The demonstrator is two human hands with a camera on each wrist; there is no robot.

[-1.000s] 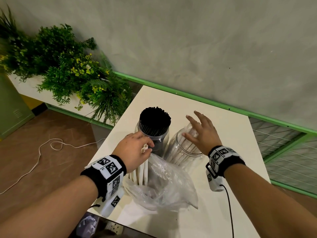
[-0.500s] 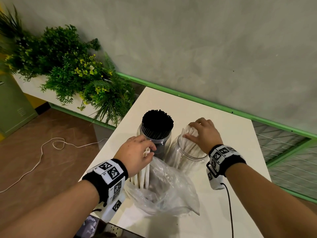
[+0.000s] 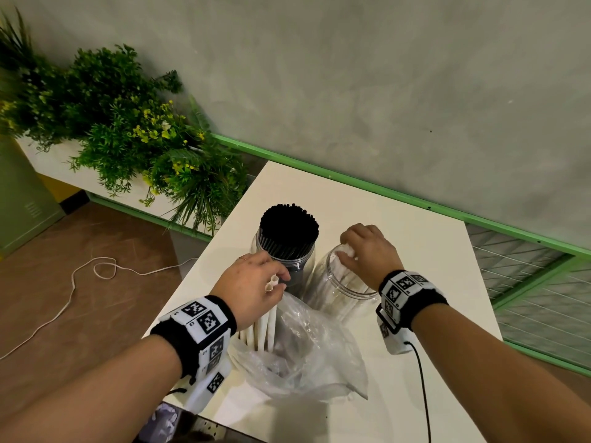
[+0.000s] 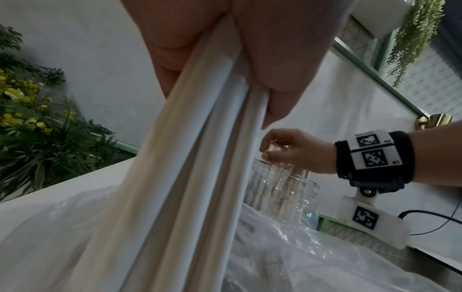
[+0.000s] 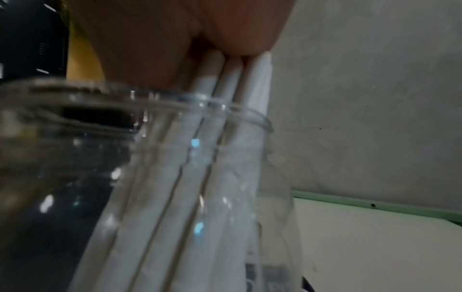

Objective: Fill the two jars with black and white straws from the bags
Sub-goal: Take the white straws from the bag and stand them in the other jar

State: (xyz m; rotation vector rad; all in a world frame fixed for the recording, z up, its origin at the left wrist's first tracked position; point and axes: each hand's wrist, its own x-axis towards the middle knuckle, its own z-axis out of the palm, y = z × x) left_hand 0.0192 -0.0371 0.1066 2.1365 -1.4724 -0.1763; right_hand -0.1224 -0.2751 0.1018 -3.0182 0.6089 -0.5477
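On the white table stand two clear jars. The left jar is packed with black straws. The right jar holds white straws leaning against its far wall. My right hand sits over that jar's mouth, its fingers curled round the straw tops. My left hand grips a bundle of white straws that stands upright out of a crumpled clear plastic bag in front of the jars.
A planter of green plants with yellow flowers stands left of the table. A white cable lies on the brown floor. A green rail runs along the grey wall, with wire mesh at the right.
My right hand dropped from spread fingers above the right jar onto the white straw tops and curled round them. My left hand kept its grip on the bundle in the bag.
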